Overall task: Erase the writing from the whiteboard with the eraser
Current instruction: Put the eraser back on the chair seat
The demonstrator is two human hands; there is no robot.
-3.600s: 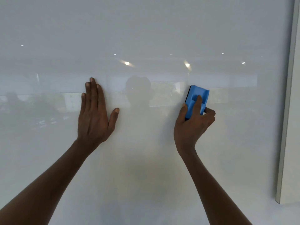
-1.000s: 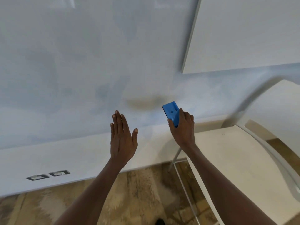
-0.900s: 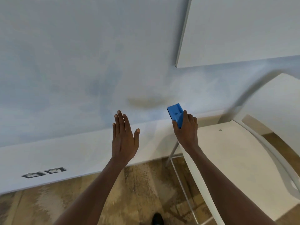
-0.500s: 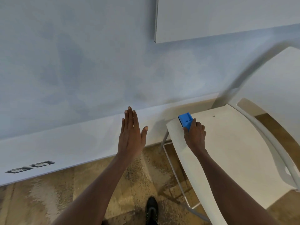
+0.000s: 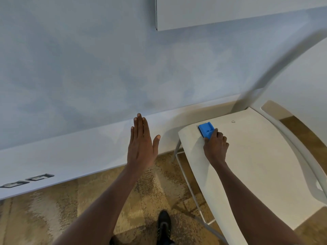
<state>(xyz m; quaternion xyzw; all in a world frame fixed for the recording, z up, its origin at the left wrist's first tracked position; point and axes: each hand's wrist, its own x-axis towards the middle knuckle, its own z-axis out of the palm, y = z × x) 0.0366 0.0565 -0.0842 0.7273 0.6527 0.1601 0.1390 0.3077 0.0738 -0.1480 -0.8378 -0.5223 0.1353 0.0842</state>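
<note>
The blue eraser (image 5: pixel 206 129) lies on the far left corner of a white chair seat (image 5: pixel 256 165), and my right hand (image 5: pixel 215 147) is closed around its near end. My left hand (image 5: pixel 141 144) hovers flat in front of the white baseboard, fingers straight and thumb apart, holding nothing. The glossy whiteboard surface (image 5: pixel 88 59) fills the upper left of the head view and shows no writing.
A white wall panel (image 5: pixel 230 11) hangs at the top right. The chair's curved back (image 5: pixel 292 138) and thin metal legs (image 5: pixel 191 183) stand to my right. Two floor outlets (image 5: pixel 26 181) sit at the left on the patterned carpet. My black shoe (image 5: pixel 164 225) shows below.
My view has dropped from the whiteboard to the floor and chair. My right hand carried the eraser down from the board onto the chair seat. My left hand came off the board.
</note>
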